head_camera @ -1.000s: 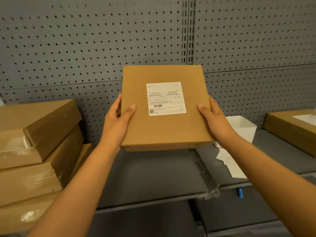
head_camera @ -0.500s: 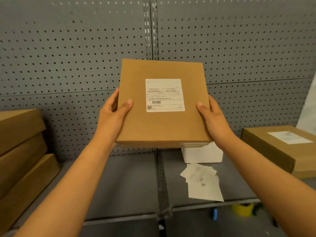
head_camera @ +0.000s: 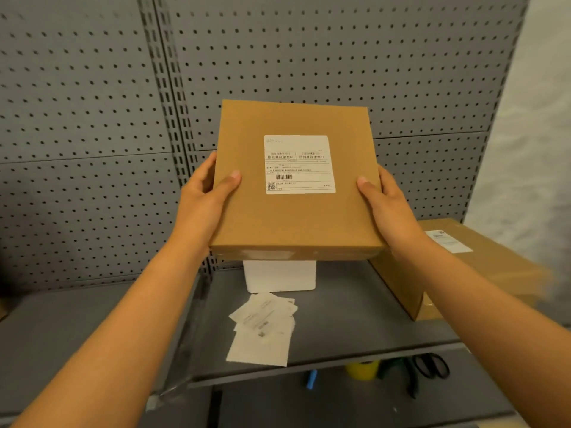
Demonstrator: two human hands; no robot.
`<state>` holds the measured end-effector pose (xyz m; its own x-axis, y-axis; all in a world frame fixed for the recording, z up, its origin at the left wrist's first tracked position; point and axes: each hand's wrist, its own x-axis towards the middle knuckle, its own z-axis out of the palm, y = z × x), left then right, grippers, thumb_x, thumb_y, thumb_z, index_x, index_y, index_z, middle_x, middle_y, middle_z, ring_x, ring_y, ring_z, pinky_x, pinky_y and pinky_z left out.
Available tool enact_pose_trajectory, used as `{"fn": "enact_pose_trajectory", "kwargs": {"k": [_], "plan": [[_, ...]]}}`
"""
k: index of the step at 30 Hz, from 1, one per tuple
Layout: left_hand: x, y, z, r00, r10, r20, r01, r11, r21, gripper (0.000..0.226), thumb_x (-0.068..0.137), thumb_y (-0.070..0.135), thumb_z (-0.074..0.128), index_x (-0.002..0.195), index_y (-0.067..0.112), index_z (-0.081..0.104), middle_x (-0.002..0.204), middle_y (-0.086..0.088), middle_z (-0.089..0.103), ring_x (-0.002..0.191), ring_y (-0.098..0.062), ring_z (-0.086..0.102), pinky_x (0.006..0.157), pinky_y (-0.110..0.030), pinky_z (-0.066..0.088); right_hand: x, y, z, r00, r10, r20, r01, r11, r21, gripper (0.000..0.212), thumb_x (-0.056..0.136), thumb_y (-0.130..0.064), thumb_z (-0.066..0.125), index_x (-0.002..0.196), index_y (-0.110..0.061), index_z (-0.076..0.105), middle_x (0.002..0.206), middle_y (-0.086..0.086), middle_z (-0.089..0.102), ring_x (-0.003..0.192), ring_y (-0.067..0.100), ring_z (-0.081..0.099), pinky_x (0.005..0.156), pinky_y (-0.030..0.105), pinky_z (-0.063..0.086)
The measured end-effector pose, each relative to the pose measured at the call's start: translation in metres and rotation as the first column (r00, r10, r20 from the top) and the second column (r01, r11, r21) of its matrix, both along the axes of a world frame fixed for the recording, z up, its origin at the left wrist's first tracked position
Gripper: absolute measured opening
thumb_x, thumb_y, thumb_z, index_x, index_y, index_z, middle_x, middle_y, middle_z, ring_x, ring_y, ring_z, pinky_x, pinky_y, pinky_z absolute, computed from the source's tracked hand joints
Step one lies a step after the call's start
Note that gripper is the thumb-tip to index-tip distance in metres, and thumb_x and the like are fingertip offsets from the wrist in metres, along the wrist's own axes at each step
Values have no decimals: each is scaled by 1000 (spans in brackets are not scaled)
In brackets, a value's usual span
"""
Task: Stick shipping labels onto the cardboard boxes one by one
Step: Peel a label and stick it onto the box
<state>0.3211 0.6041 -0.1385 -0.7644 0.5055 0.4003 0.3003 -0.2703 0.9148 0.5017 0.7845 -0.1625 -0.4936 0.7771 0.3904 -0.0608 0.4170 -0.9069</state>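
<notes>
A flat, square cardboard box (head_camera: 296, 180) with a smooth matte brown face is being held up between both hands, in front of a grey perforated metal back panel (head_camera: 92, 118). A white rectangular shipping label (head_camera: 299, 164) is lying flat on the middle of its top face, printed with lines of text, a barcode and a small square code.

The left hand (head_camera: 205, 205) is gripping the box's left edge, thumb pressing on the top face and fingers wrapping behind. The right hand (head_camera: 386, 205) is gripping the right edge the same way, thumb on top. Both forearms are reaching up and forward from the lower corners, converging on the box.

Below the hands, a small white blocky container (head_camera: 279, 274) is sitting on a grey metal shelf (head_camera: 355, 319), partly hidden by the box's near edge. Just nearer than it, a loose pile of thin white paper sheets (head_camera: 262, 329) is lying fanned out. Right of the right hand, another cardboard box (head_camera: 482, 273), deeper and with glossy tape on its corner, is resting on the shelf with a white label (head_camera: 448, 240) on top. On a lower level beneath the right forearm, a yellow roll (head_camera: 361, 369), a blue item (head_camera: 311, 379) and dark-handled scissors (head_camera: 429, 367) are showing, blurred.
</notes>
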Motion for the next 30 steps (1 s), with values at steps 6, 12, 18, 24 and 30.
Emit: {"fn": "enact_pose_trajectory", "kwargs": {"k": [6, 12, 18, 24, 30], "plan": [[32, 53, -7, 994, -107, 18, 108, 994, -35, 58, 90, 27, 63, 143, 31, 40, 114, 24, 57, 107, -4, 61, 89, -28, 52, 52, 33, -6, 993, -117, 35, 117, 993, 4, 33, 98, -40, 42, 131, -36, 41, 102, -25, 54, 90, -6, 55, 70, 15, 42], [69, 98, -23, 995, -69, 76, 75, 994, -76, 62, 88, 31, 66, 141, 26, 35, 132, 10, 54, 109, -10, 60, 89, -32, 51, 91, 78, -19, 980, -184, 80, 189, 980, -58, 52, 94, -46, 49, 139, -25, 36, 123, -5, 53, 106, 17, 58, 89, 35, 48], [118, 147, -37, 990, -27, 138, 44, 992, -117, 37, 90, 27, 62, 122, 26, 43, 108, 11, 57, 89, -5, 60, 67, -23, 47, 135, 137, -26, 990, -76, 120, 93, 985, -146, 50, 93, -36, 54, 138, -22, 39, 123, 0, 55, 95, 15, 60, 80, 33, 48], [167, 193, -55, 976, -71, 205, 109, 977, -182, 48, 89, 22, 62, 135, 23, 45, 118, 6, 60, 104, -18, 62, 90, -38, 51, 187, 198, -30, 985, 79, 156, -45, 976, -213, 45, 93, -31, 56, 137, -26, 46, 124, 1, 61, 99, 18, 63, 79, 31, 51], [194, 220, -73, 962, -56, 268, 117, 970, -215, 46, 91, 23, 58, 136, 29, 48, 122, 1, 64, 106, -21, 63, 94, -42, 49, 209, 230, -41, 981, 103, 167, -59, 967, -248, 57, 90, -34, 61, 141, -27, 37, 126, 0, 54, 99, 18, 62, 80, 32, 51]]}}
